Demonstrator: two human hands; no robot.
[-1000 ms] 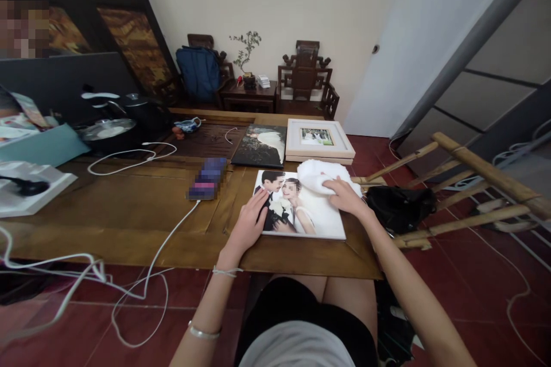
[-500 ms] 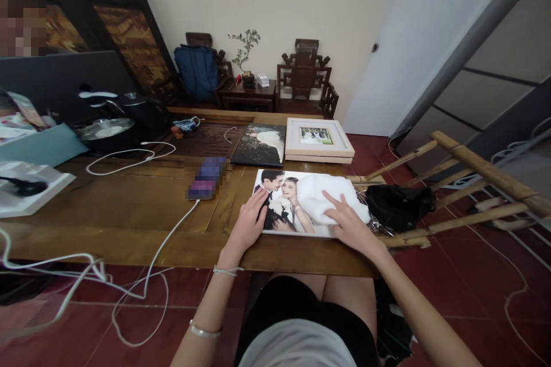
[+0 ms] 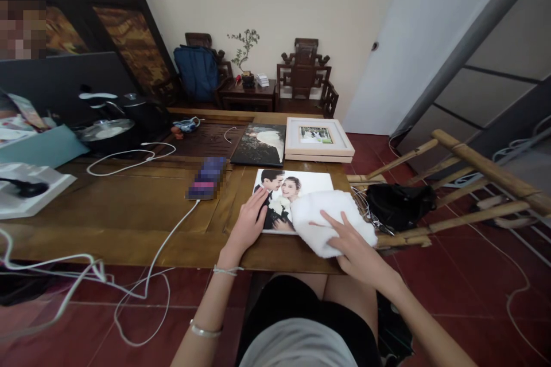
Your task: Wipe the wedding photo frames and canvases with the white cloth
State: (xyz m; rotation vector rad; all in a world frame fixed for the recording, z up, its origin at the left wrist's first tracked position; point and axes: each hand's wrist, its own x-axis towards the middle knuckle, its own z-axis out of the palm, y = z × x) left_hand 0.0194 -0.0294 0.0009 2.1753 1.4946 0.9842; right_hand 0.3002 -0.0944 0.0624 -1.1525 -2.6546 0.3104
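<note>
A large wedding photo print (image 3: pixel 297 184) lies flat at the near right of the wooden table (image 3: pixel 129 212). My left hand (image 3: pixel 248 223) rests flat on its left edge, fingers spread, pinning it down. My right hand (image 3: pixel 355 243) presses a white cloth (image 3: pixel 329 219) onto the print's near right corner, at the table's front edge. The cloth covers the lower right part of the picture.
Beyond the print lie a dark photo print (image 3: pixel 261 145) and a white framed photo (image 3: pixel 317 139). A phone (image 3: pixel 206 178) with a white cable (image 3: pixel 170 241) sits to the left. Pots (image 3: pixel 107 126) stand far left. A bamboo chair (image 3: pixel 456 183) with a black bag (image 3: pixel 398 203) is on the right.
My right hand has dragged the white cloth from the print's far right corner down towards me to its near right corner. My left hand has stayed in place.
</note>
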